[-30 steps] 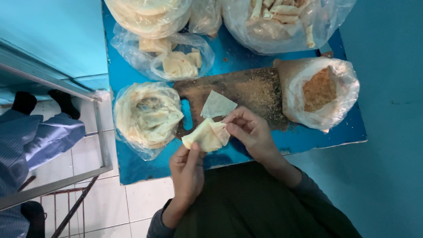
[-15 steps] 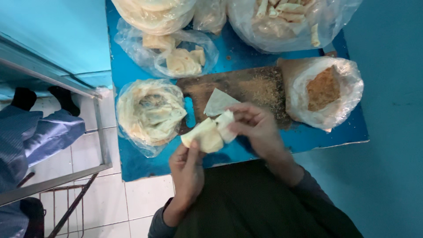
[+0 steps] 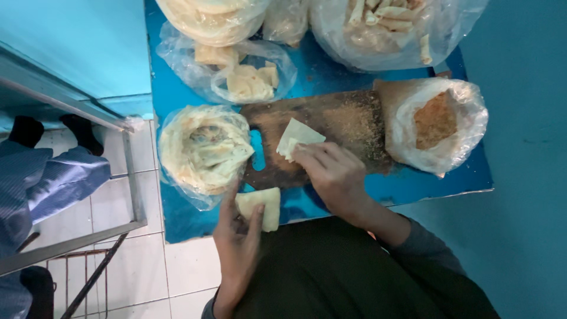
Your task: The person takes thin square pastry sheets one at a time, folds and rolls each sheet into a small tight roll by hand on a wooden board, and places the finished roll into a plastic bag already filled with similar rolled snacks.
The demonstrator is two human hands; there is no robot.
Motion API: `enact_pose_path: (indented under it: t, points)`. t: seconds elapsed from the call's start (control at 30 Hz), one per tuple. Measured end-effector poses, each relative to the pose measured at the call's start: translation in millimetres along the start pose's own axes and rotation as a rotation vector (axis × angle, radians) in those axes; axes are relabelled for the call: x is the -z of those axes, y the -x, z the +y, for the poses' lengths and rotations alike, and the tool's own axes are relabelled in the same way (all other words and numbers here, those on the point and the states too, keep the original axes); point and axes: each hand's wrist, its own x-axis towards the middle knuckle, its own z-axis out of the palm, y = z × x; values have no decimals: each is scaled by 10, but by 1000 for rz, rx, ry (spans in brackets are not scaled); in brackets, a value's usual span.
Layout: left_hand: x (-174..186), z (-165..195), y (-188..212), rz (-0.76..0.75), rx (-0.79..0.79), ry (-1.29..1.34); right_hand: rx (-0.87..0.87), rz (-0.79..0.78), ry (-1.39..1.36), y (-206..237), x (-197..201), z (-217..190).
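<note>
Head view looks straight down on a blue table (image 3: 413,189) with a worn wooden board (image 3: 331,127) at its centre. At about 7 o'clock from the board, the left hand (image 3: 236,239) pinches a folded pastry parcel (image 3: 261,207) between thumb and fingers, holding it just over the table's near edge. The right hand (image 3: 331,171) rests on the board with its fingers loosely curled, the fingertips touching a triangular pastry sheet (image 3: 298,137) that lies flat on the wood. At 9 o'clock from the board sits an open plastic bag of thin round wrappers (image 3: 204,147). At 3 o'clock stands a bag of brown crumbly filling (image 3: 436,121). At 11 o'clock lies a bag of folded pieces (image 3: 248,80), and at 1 o'clock a large bag of rolled pastries (image 3: 390,23).
</note>
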Motion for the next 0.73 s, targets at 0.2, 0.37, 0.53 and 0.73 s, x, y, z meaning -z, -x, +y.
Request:
enact_pose_path:
  t: [0.2,0.37,0.53,0.73]
  points:
    - [9,3,3,21,85,-159,27,-6,-11,63,-45,-61]
    - [31,67,21,-54,-186,-561,-82,-79,-286,189,-21,46]
    - [-33,10,-22,-120,55,-28,-383,54,-679,269,70,239]
    - [-239,-177,-52,-118,8,278,-39,-30,-511,379,114,-202]
